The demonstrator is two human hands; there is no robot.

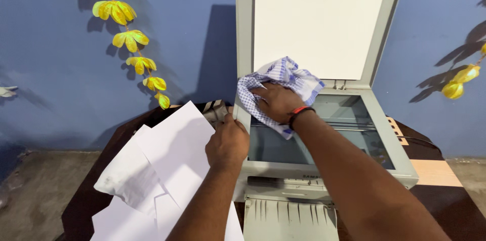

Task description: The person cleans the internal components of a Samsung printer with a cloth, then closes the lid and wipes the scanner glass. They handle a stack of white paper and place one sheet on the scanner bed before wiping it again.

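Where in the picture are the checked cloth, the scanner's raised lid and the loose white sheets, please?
checked cloth [288, 76]: head view, on the bunched folds above the right hand.
scanner lid [316, 31]: head view, on its white inner pad.
loose white sheets [172, 150]: head view, on the top sheet, left of the left hand.

Your scanner [400, 165] sits on the desk [440, 190], right of centre, its lid [319, 33] raised upright behind the glass bed [349, 139], against the wall [50, 99]. Your right hand [276, 102] presses the cloth [283, 81] onto the glass bed's rear left corner. Your left hand [228, 142] rests at the scanner's left edge. Loose sheets of paper [167, 160] lie on the desk left of the scanner. A leaf garland [129, 38] hangs on the wall behind, to the left.
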